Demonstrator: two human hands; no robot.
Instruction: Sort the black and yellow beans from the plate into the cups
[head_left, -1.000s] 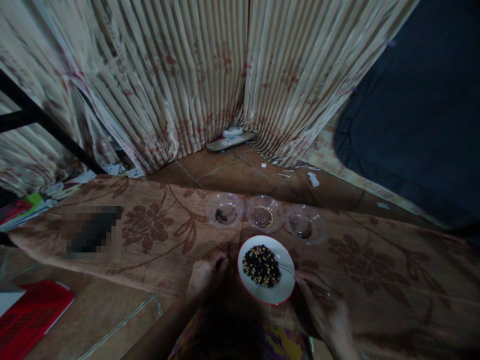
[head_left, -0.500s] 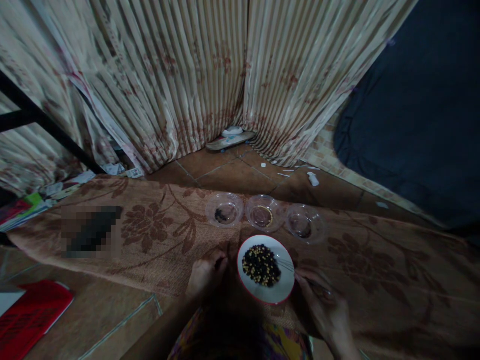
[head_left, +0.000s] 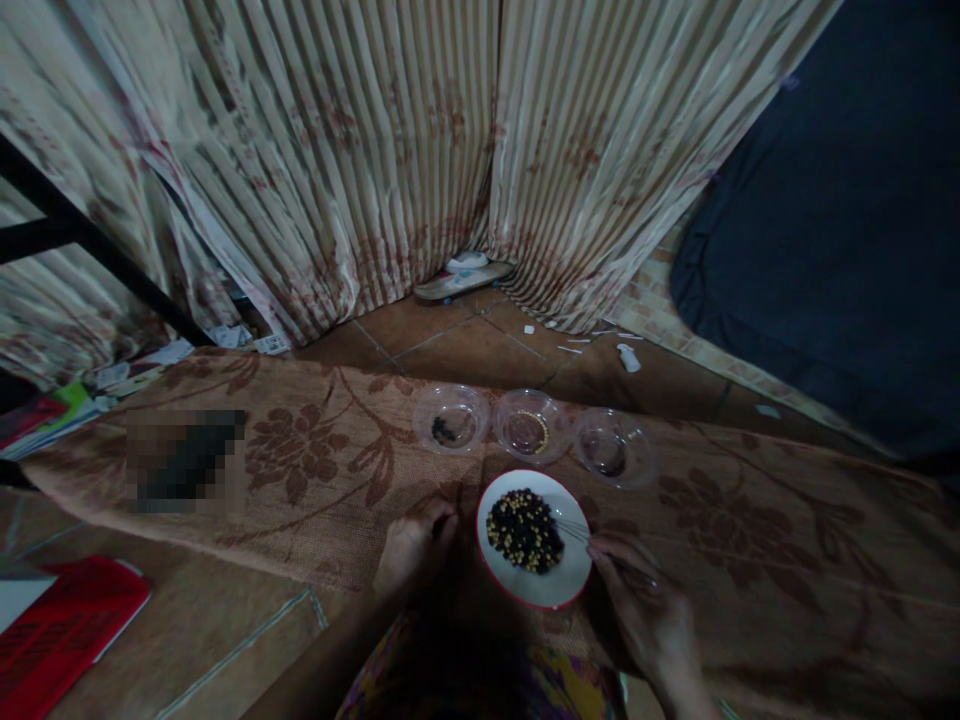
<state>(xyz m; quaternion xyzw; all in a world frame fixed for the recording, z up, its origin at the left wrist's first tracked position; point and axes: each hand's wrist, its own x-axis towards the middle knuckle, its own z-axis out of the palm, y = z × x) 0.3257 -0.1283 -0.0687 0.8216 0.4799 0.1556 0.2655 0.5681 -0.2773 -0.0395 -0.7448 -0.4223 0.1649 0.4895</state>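
Note:
A white bowl with a red rim (head_left: 496, 590) stands on the patterned cloth before me, holding a heap of mixed dark and yellow beans (head_left: 525, 530). My right hand (head_left: 649, 605) is closed round the handle of a metal fork (head_left: 574, 530), whose thin prongs lie inside the bowl's right side by the beans. Left of the bowl, apart from it, my left hand (head_left: 416, 545) rests on the cloth with curled fingers; whether anything is inside them is hidden. Beyond the bowl stand three clear plastic cups: the left cup (head_left: 452, 418) has some dark beans, the middle cup (head_left: 531, 425) yellow ones, the right cup (head_left: 613, 447) a few dark ones.
The brown flowered cloth (head_left: 300, 460) covers a long low table. A pixelated dark object (head_left: 191, 460) lies at its left. Behind are striped curtains (head_left: 405, 150), a skateboard (head_left: 463, 282) and scraps on the tiled floor. A red bag (head_left: 82, 620) lies lower left; dark fabric (head_left: 840, 250) hangs right.
The view has shifted very slightly. Both hands, the fork, the bowl and the cups look the same as before.

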